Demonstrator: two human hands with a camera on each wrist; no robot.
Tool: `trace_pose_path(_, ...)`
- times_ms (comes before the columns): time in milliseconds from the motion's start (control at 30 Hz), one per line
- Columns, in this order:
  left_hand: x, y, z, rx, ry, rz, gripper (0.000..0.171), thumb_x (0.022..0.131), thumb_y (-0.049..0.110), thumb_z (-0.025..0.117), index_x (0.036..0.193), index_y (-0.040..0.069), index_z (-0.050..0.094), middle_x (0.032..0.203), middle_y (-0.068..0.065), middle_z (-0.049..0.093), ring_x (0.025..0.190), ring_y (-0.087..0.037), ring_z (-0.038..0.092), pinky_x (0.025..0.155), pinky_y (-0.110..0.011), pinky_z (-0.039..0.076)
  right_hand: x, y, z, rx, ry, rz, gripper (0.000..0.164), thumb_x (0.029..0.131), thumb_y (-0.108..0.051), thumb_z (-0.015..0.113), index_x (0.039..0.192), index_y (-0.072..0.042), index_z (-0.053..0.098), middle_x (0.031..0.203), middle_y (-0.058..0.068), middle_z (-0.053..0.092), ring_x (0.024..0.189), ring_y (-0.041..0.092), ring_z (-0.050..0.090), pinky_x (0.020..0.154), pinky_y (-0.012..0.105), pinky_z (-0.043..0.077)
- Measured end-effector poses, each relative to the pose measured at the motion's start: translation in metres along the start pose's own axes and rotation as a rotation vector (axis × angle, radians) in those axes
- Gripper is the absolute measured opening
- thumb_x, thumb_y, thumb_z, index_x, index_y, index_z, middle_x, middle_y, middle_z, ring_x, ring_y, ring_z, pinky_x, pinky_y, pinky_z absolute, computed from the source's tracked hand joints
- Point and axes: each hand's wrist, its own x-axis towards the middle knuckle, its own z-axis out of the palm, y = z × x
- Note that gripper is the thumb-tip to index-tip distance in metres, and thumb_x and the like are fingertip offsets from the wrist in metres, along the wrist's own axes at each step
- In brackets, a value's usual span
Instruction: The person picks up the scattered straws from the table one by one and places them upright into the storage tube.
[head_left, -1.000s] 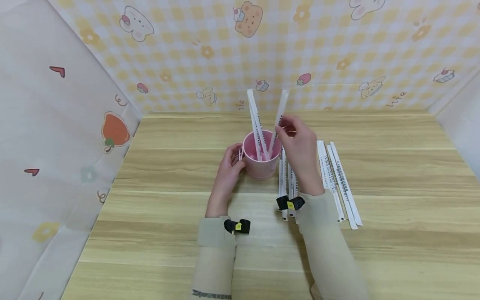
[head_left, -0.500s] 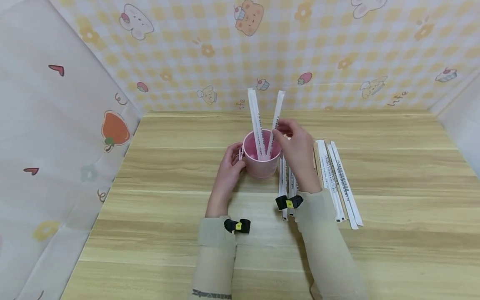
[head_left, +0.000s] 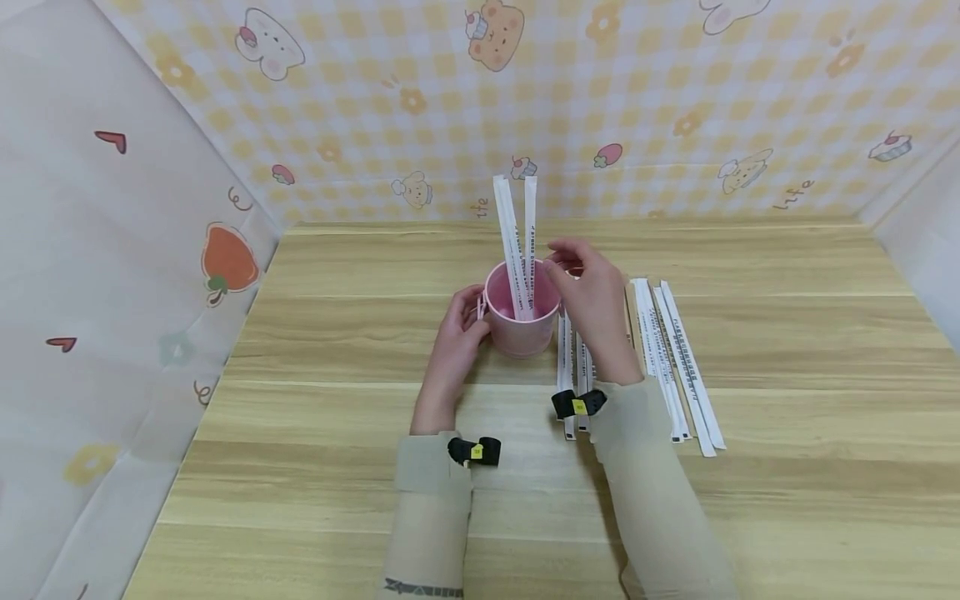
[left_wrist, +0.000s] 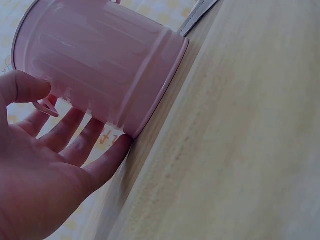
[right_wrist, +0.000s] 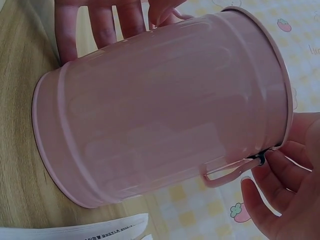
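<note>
A pink metal bucket (head_left: 522,337) stands upright on the table, with several paper-wrapped straws (head_left: 530,242) leaning inside it, tops above the rim. My left hand (head_left: 455,342) holds the bucket's left side; in the left wrist view its thumb lies by the small side handle (left_wrist: 47,107) and its fingers rest against the wall. My right hand (head_left: 592,300) is at the right of the rim with fingers loosely bent and no straw between them. In the right wrist view, that hand (right_wrist: 295,190) is beside the rim and the other side handle (right_wrist: 227,172).
More wrapped straws (head_left: 686,367) lie on the wooden table (head_left: 810,417) to the right of my right wrist. Others (head_left: 567,375) lie between the bucket and that wrist, partly hidden by it. A yellow checked cloth (head_left: 360,125) hangs behind the table.
My right hand has let go of a wrapped straw, which has tipped left to lean near the others in the bucket. My left hand has stayed on the bucket.
</note>
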Motion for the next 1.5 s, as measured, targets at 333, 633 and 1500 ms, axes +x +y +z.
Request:
trace_pose_path(333,0.001,-0.002,0.003,0.002,-0.012,-0.01,0.048,0.083,0.004,0.048,0.129,0.016,0.042,0.132,0.0,0.042,0.121,-0.014,0.038,0.096,-0.028,0.038,-0.003,0.0,-0.009,0.0,0.013,0.023,0.031,0.083,-0.028,0.06,0.113,-0.016,0.059,0.098,-0.004,0.061,0.088,0.01,0.052,0.078,0.023,0.046)
trace_pose_path(633,0.013,-0.021,-0.006,-0.002,0.019,0.018,0.046,0.084,0.009,0.052,0.127,0.023,0.043,0.13,0.006,0.043,0.12,-0.01,0.04,0.096,-0.029,0.039,-0.006,0.002,-0.028,-0.088,0.032,-0.01,0.033,0.085,-0.025,0.058,0.115,-0.012,0.058,0.099,0.0,0.062,0.089,0.014,0.054,0.08,0.03,0.045)
trace_pose_path(1500,0.002,-0.001,0.002,0.004,-0.011,-0.008,0.046,0.085,0.005,0.049,0.129,0.015,0.04,0.132,0.0,0.041,0.121,-0.013,0.038,0.095,-0.026,0.039,-0.037,0.094,-0.121,-0.383,-0.156,0.386,0.047,0.088,-0.033,0.049,0.119,0.002,0.051,0.111,0.022,0.054,0.095,0.035,0.05,0.077,0.048,0.042)
